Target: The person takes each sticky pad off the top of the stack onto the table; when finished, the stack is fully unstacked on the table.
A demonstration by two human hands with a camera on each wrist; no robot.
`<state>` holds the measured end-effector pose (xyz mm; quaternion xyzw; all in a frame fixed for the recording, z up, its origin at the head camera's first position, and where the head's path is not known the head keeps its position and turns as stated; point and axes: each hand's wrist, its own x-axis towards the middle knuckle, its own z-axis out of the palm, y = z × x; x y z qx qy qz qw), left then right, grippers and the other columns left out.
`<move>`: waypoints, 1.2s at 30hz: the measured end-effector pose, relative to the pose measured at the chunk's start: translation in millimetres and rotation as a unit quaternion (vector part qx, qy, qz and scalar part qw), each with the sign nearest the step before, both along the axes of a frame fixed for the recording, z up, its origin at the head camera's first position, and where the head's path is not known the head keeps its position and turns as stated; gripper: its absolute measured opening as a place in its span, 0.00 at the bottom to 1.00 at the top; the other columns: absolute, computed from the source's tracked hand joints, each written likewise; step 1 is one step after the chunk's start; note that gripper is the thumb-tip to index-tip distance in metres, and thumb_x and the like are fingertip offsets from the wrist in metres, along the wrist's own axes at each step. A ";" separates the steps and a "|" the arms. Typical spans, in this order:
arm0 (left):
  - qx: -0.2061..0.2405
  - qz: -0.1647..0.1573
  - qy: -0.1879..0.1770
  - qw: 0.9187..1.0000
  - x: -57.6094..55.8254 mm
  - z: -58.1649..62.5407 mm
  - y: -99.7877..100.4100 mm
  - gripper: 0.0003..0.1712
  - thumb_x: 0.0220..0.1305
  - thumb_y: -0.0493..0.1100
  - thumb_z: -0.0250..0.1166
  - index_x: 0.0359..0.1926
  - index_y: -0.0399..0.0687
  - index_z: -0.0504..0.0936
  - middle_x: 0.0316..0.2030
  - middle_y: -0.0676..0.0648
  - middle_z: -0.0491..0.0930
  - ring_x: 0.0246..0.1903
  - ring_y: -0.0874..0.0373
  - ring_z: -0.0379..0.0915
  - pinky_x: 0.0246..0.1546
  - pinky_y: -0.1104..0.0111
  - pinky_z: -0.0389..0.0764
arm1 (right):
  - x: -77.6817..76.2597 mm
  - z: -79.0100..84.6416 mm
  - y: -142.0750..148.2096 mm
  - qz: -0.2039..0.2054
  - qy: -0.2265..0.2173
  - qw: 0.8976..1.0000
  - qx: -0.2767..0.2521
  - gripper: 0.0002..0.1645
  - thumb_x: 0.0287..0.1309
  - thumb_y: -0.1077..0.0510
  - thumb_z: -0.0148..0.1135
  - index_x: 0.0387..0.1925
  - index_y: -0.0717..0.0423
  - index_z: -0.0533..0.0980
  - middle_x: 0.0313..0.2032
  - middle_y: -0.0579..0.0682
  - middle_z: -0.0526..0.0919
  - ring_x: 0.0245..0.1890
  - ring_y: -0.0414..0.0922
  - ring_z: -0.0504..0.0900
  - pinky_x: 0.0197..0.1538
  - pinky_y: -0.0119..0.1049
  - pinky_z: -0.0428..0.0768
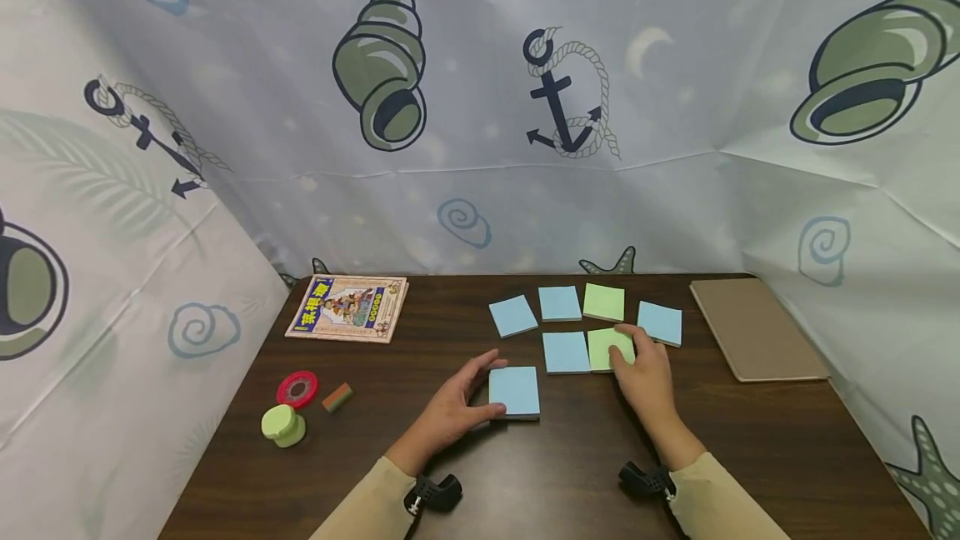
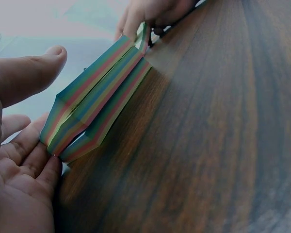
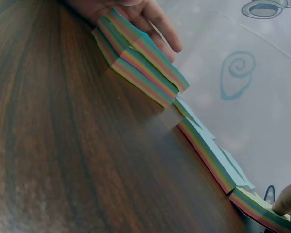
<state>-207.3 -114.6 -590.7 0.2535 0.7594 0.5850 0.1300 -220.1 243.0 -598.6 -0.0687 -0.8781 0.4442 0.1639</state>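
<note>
A stack of sticky note pads (image 1: 513, 391) with a blue top lies before me; its striped layers show in the left wrist view. My left hand (image 1: 453, 411) touches its left side. In that view the thumb (image 2: 26, 75) stands apart from the pads and the fingers (image 2: 31, 153) lie along the far side. My right hand (image 1: 645, 373) holds a green sticky note pad (image 1: 600, 346), thumb over its top and index finger at its back edge. This pad sits right beside a blue pad (image 1: 566, 352); the right hand's other fingers are mostly hidden.
Behind lie two blue pads (image 1: 513, 316) (image 1: 559, 303), another green pad (image 1: 603, 302) and a blue pad (image 1: 660, 323) at right. A printed booklet (image 1: 347, 308), red ring (image 1: 297, 389), green lidded container (image 1: 283, 426) and small block (image 1: 337, 397) are left. A brown board (image 1: 757, 329) lies right.
</note>
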 end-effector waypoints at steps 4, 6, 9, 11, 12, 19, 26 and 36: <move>0.002 -0.001 -0.002 1.000 0.0 -1.5 0.3 0.53 0.69 0.44 0.78 0.86 0.45 0.57 0.80 0.45 0.71 0.85 0.48 0.56 0.84 0.57 0.59 | -1.3 -3.1 -0.1 0.028 0.010 0.999 0.046 0.26 0.72 0.56 0.69 0.68 0.53 0.79 0.63 0.66 0.83 0.62 0.66 0.73 0.64 0.64 0.71; 0.004 -0.003 -0.005 1.000 0.0 -1.6 0.7 0.53 0.70 0.44 0.78 0.86 0.45 0.57 0.80 0.45 0.70 0.85 0.49 0.56 0.84 0.60 0.59 | -1.2 -3.7 -1.0 0.035 0.021 0.997 0.063 0.27 0.69 0.56 0.73 0.67 0.53 0.80 0.60 0.66 0.83 0.61 0.66 0.73 0.64 0.64 0.70; 0.006 -0.004 -0.009 1.000 0.4 -0.8 1.4 0.54 0.69 0.44 0.78 0.86 0.46 0.57 0.80 0.46 0.70 0.85 0.51 0.55 0.84 0.64 0.59 | 0.1 -3.1 -2.9 0.042 0.035 0.995 0.082 0.27 0.67 0.56 0.75 0.65 0.55 0.82 0.58 0.67 0.82 0.60 0.66 0.73 0.63 0.64 0.69; 0.005 -0.004 -0.009 1.000 0.5 -1.0 1.7 0.53 0.70 0.44 0.78 0.86 0.46 0.57 0.80 0.46 0.70 0.85 0.51 0.55 0.83 0.65 0.59 | 1.5 -2.0 -4.5 0.042 0.035 0.994 0.092 0.27 0.67 0.55 0.76 0.65 0.55 0.82 0.57 0.68 0.80 0.60 0.67 0.72 0.62 0.65 0.69; 0.004 -0.004 -0.008 1.000 0.4 -1.2 1.8 0.53 0.70 0.44 0.78 0.86 0.46 0.57 0.80 0.46 0.70 0.85 0.52 0.55 0.83 0.66 0.59 | 2.2 -1.5 -5.3 0.041 0.033 0.994 0.097 0.26 0.67 0.54 0.75 0.64 0.55 0.83 0.58 0.69 0.79 0.61 0.67 0.71 0.62 0.65 0.68; 0.001 0.001 -0.010 1.000 0.8 -1.4 2.3 0.53 0.69 0.44 0.78 0.86 0.47 0.58 0.80 0.47 0.70 0.85 0.52 0.56 0.83 0.55 0.58 | 5.6 -0.2 -8.3 0.032 0.019 0.993 0.111 0.24 0.70 0.53 0.73 0.64 0.54 0.84 0.66 0.75 0.68 0.67 0.71 0.61 0.63 0.68 0.64; 0.001 0.001 -0.005 1.000 1.2 -0.6 1.9 0.53 0.70 0.43 0.77 0.86 0.46 0.58 0.80 0.47 0.71 0.85 0.51 0.56 0.83 0.52 0.57 | 4.4 -0.2 -8.2 0.035 0.001 0.994 0.101 0.24 0.72 0.52 0.71 0.64 0.54 0.83 0.70 0.74 0.65 0.69 0.70 0.59 0.66 0.68 0.63; -0.002 0.005 -0.004 1.000 -0.9 -0.4 1.0 0.52 0.69 0.43 0.78 0.86 0.47 0.59 0.79 0.49 0.72 0.85 0.52 0.57 0.83 0.52 0.58 | 3.6 3.7 -9.1 0.011 0.050 0.999 0.006 0.18 0.72 0.60 0.69 0.59 0.57 0.84 0.66 0.70 0.68 0.68 0.66 0.59 0.63 0.63 0.63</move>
